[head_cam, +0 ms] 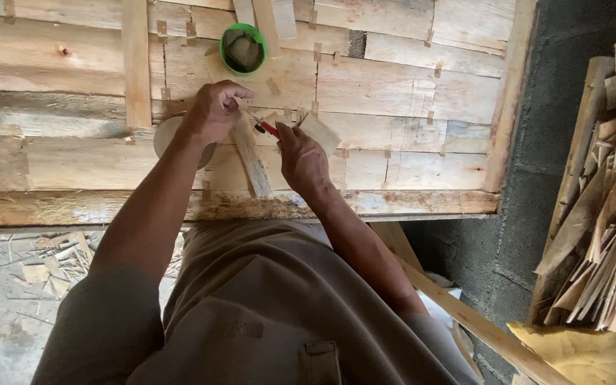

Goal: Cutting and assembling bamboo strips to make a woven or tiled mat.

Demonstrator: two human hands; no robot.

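Head view: looking straight down on a person leaning over a patched surface (408, 93) of pale wooden boards, both forearms reaching toward 12 o'clock.
Left hand: the left hand (215, 110) is curled into a tight fist, knuckles up, closed around something thin; what it grips I cannot tell, only a slim pale stick shows at its 3 o'clock side.
Right hand: the right hand (302, 160) lies just at 4 o'clock of the left, fingers closed on a red-handled tool (267, 128) whose tip points toward the left fist.
Thing worked on: a narrow wooden strip (251, 160) lies on the boards between the two hands, running from the fist down toward 6 o'clock; a small square veneer piece (320, 132) sits touching the right hand's fingertips at 1 o'clock.
Pose: left elbow bent wide, forearm slanting up from 7 o'clock; right forearm comes up from 5 o'clock, wrist bent inward, so the hands nearly meet.
Nearby: a green cup (243, 48) with dark contents stands at 12 o'clock of the left hand, near but apart; a round pale disc (167, 135) peeks out under the left wrist.
Edges: a stack of wood offcuts (607, 214) leans at 3 o'clock; scraps litter the floor (16, 285) at 8 o'clock.
Risk: the tool's tip sits very close to the left fingers, so a slip could nick them; a sideways push could skid the loose strip; a swinging left hand could tip the cup.
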